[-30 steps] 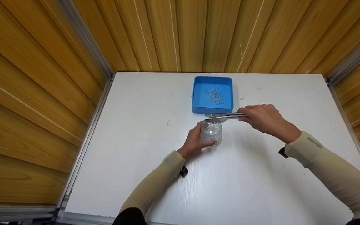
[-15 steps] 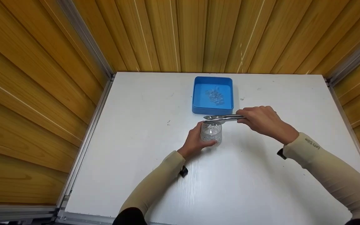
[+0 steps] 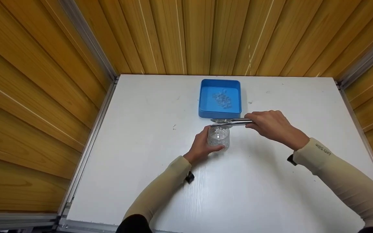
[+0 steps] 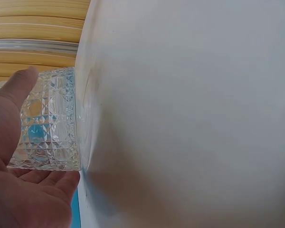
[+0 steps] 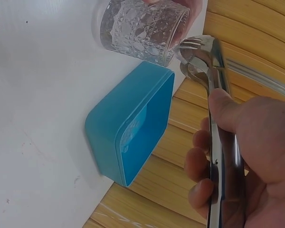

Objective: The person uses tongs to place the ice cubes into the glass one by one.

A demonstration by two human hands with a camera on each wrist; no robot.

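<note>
A clear cut-glass tumbler (image 3: pixel 219 139) stands upright on the white table, its diamond pattern plain in the left wrist view. My left hand (image 3: pixel 202 145) grips it from the left side, thumb in front. With my right hand (image 3: pixel 270 126) I hold a pair of metal tongs (image 3: pixel 240 122) by their arms. The tong heads reach level across the tumbler's mouth, slightly parted. In the right wrist view one tong head (image 5: pixel 195 48) has fork-like slots and lies right by the glass rim. Whether anything sits between the heads I cannot tell.
Just behind the tumbler is a square blue box (image 3: pixel 220 114), open at the top. Several small clear pieces (image 3: pixel 222 99) lie on its floor. Wood-patterned panels (image 3: pixel 193 38) rise behind the table and along both sides.
The tongs have shifted slightly left over the tumbler. Their arms drew closer together, then parted a little again. My left hand and the tumbler stay where they were.
</note>
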